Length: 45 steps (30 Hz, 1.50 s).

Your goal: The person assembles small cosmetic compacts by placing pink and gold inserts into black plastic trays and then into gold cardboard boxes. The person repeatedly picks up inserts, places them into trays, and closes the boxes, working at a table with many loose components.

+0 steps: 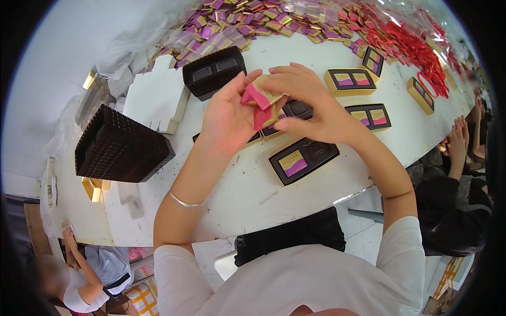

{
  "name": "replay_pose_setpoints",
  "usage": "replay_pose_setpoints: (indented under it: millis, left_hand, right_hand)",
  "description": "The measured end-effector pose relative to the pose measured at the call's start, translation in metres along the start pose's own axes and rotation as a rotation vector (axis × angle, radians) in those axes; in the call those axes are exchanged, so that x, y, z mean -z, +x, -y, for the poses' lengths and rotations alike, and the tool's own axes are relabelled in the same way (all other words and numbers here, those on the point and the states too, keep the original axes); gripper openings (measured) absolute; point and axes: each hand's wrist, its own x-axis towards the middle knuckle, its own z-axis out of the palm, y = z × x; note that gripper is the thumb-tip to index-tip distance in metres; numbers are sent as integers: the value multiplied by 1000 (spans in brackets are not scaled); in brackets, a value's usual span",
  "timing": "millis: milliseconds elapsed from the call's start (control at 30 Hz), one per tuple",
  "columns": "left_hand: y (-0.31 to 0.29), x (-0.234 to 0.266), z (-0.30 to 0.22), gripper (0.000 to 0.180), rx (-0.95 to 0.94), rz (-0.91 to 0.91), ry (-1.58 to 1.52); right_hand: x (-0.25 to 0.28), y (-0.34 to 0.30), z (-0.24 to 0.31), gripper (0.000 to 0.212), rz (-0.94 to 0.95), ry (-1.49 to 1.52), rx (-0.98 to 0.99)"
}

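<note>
My left hand (227, 113) is cupped, with several pink-and-gold wrapped chocolates (263, 97) in its fingers. From the other side my right hand (313, 100) curls over the same pieces, thumb and fingertips against them. Below the hands lies a dark two-compartment box (316, 152), a purple-and-gold wrapped chocolate (292, 163) in its left compartment and none in its right. More boxes partly show behind my fingers. To the right, a gold-sided box (350, 94) and a second dark box (377, 125) each hold one purple and one pink piece.
Tall stacks of dark trays (124, 147) stand left, beside flat white cartons (153, 100). Purple and pink wrapped pieces (253, 21) heap along the far side, with red ribbons (416, 52) at right. A person (84, 279) is at lower left; others work at right (458, 147).
</note>
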Motion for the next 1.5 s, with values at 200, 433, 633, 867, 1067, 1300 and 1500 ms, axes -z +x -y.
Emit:
replay_pose_setpoints:
  millis: [200, 433, 633, 867, 1067, 1300, 1500]
  left_hand:
    - [6, 14, 8, 37, 166, 11, 32]
    - [-4, -2, 8, 37, 78, 152, 602]
    - [-4, 1, 8, 30, 75, 91, 858]
    - [-2, 14, 0, 27, -428, 58, 1449]
    - [-13, 1, 12, 25, -401, 8, 1947]
    - [-8, 8, 11, 22, -421, 73, 1914]
    - [-3, 8, 5, 26, -168, 63, 1317]
  right_hand:
    - [-2, -9, -6, 19, -111, 576, -322]
    - [12, -11, -17, 13, -120, 681, -420]
    - [10, -10, -3, 36, 58, 107, -191]
    - [44, -13, -40, 37, 257, 107, -277]
    - [31, -20, -57, 32, 326, -100, -116]
    - [20, -16, -63, 7, 470, 388, -452]
    - [15, -12, -57, 3, 476, 161, -422]
